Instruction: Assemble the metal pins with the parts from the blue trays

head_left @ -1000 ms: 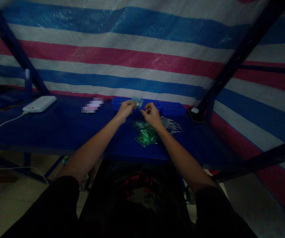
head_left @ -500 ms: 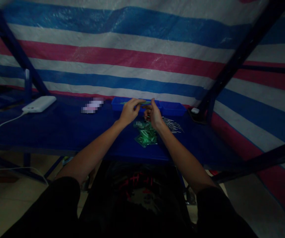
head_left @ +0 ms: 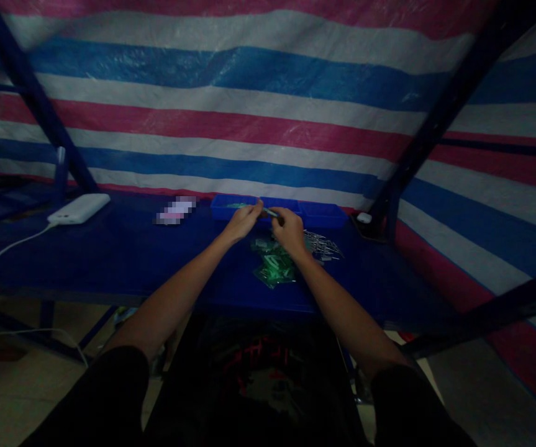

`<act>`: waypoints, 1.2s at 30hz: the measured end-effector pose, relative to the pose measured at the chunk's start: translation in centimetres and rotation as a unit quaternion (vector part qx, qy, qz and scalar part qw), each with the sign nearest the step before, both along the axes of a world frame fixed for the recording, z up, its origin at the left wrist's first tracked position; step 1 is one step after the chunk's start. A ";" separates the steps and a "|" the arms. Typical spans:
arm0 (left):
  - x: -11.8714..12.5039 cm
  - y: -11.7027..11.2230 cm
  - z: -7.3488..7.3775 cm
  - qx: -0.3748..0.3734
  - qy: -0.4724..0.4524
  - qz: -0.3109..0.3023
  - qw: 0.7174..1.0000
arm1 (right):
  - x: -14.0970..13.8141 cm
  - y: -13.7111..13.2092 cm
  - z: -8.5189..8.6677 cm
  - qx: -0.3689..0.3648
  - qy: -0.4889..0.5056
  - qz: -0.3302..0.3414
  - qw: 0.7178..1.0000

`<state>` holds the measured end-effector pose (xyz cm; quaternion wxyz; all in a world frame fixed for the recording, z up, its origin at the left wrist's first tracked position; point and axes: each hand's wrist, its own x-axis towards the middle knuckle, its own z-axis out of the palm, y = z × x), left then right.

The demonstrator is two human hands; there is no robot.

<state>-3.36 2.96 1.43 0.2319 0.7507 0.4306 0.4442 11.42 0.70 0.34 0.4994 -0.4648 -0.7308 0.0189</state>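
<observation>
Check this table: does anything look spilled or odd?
Nothing looks clearly spilled. The thin metal pieces lie loose at various angles beside the heaped plastic packets. Oddest is the pixelated patch left of the left hand; what it covers is hidden.

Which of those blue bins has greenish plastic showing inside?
The leftmost bin, behind the left hand: greenish plastic shows inside; none is visible in the rest, up to the rightmost bin.

Forearms (head_left: 181, 287) outstretched, left hand (head_left: 243, 223) near right hand (head_left: 289, 231), fingers (head_left: 256, 210) of both seemingly pinched
</observation>
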 end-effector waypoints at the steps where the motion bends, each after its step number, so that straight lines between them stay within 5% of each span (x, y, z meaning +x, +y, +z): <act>1: -0.1 0.1 0.0 -0.037 -0.015 -0.002 0.999 | 0.0 0.0 -0.1 0.001 -0.011 0.002 1.000; 5: -0.2 0.4 -0.2 -0.043 -0.012 0.012 0.999 | -0.4 -0.1 -0.2 -0.005 -0.013 0.019 1.000; 10: -0.3 -0.1 -0.1 0.163 0.058 0.075 0.982 | -0.8 0.0 0.0 -0.047 0.117 0.017 0.992; 18: 0.3 -1.1 -0.3 0.299 0.112 0.005 0.948 | 0.2 0.9 0.6 -0.251 0.294 0.031 0.922; 22: 0.4 -1.3 -0.2 0.302 0.118 -0.004 0.946 | -0.2 0.6 0.6 -0.246 0.321 0.066 0.912; 28: -0.2 -1.3 0.7 0.198 0.087 -0.039 0.976 | -0.2 -0.1 0.8 -0.062 0.169 -0.046 0.983; 32: 0.0 -0.7 0.5 -0.005 -0.044 -0.063 0.997 | -0.2 -0.6 0.6 0.037 0.064 -0.103 0.992; 36: 0.2 0.0 0.0 -0.252 -0.230 -0.077 0.937 | -1.1 -1.0 0.2 0.112 0.005 -0.072 0.991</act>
